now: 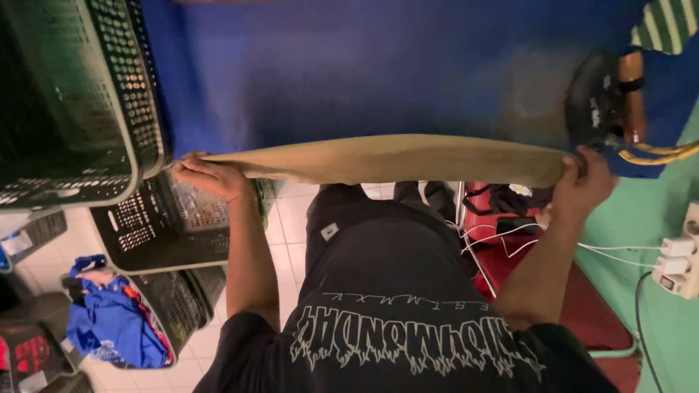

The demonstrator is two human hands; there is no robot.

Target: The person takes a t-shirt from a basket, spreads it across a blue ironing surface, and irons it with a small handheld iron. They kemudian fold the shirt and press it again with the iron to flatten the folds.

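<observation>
While both fists grip its ends, tan cloth (393,156) stretched level, left hand (207,175) to right hand (586,178).

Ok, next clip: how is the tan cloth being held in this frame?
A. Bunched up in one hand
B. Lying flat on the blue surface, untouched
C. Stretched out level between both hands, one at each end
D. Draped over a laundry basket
C: the left hand grips one end of the tan cloth and the right hand grips the other, pulling it level in front of the blue surface.
</observation>
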